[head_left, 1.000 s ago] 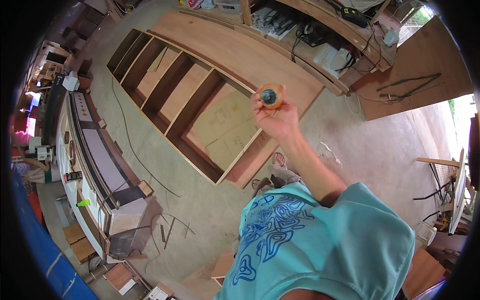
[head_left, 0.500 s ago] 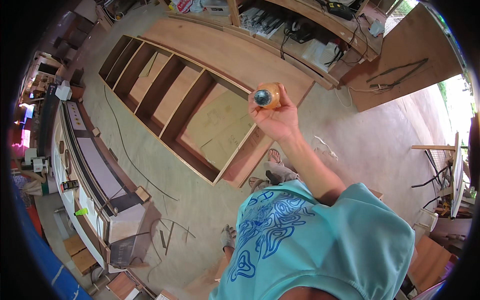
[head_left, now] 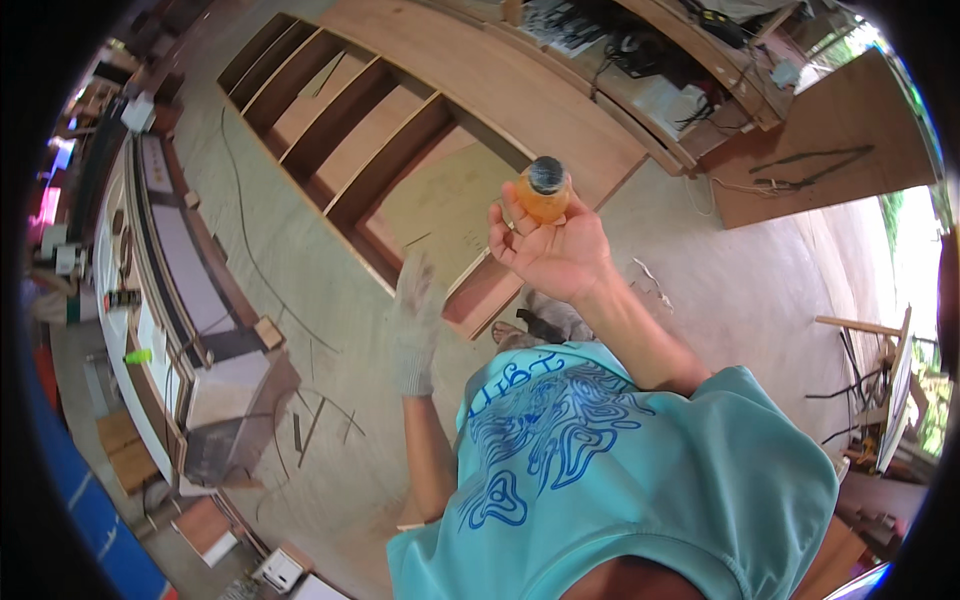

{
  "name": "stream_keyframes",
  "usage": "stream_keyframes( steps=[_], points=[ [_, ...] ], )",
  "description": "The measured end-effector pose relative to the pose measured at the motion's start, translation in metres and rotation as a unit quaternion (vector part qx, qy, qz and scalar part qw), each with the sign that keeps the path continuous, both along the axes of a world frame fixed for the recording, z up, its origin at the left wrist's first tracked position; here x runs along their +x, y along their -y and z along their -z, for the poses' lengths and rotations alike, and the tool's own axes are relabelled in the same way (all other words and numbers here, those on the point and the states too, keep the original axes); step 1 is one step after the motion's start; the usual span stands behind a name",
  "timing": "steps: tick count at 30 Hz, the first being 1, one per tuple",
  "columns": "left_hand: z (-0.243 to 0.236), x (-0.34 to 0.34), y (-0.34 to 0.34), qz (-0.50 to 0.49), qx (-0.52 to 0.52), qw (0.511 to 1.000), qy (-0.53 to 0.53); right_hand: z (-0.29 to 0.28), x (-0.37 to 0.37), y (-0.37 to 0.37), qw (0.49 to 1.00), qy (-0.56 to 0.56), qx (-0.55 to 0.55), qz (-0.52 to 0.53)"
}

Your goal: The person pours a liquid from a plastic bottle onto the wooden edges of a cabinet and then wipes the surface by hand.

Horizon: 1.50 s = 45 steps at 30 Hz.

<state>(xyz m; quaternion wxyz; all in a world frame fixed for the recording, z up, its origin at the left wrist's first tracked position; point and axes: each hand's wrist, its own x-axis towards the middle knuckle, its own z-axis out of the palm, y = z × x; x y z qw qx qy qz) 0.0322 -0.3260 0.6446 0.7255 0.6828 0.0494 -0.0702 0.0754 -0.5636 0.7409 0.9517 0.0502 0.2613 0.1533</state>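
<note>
Head view: at upper centre, the bare right hand (head_left: 560, 255) curls its fingers around a rounded, orange, bottle-like container (head_left: 543, 204), dark end (head_left: 547, 175) tilted upward. Left of centre, the left hand (head_left: 415, 315), in a pale grey knitted glove (head_left: 414, 375), is blurred; its fingers seem extended, near the long brown wooden shelf frame (head_left: 385, 150).
</note>
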Motion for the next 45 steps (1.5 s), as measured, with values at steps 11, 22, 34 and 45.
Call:
stream_keyframes(
  steps=[11,22,34,45],
  points=[
    [-0.096,0.017,0.057,0.010,0.208,0.946,0.247,0.013,-0.033,-0.036,0.958,0.199,-0.022,-0.204],
    [-0.080,0.033,0.048,-0.150,-0.146,0.976,0.053,0.072,-0.070,0.030,0.719,0.244,-0.634,-0.149],
    [-0.069,0.031,0.063,0.030,-0.184,0.982,0.041,0.037,-0.054,0.024,0.863,0.263,-0.411,-0.132],
    [-0.110,0.058,0.043,0.143,-0.037,0.988,0.035,0.048,-0.048,-0.028,0.930,0.276,-0.186,-0.153]
  ],
)
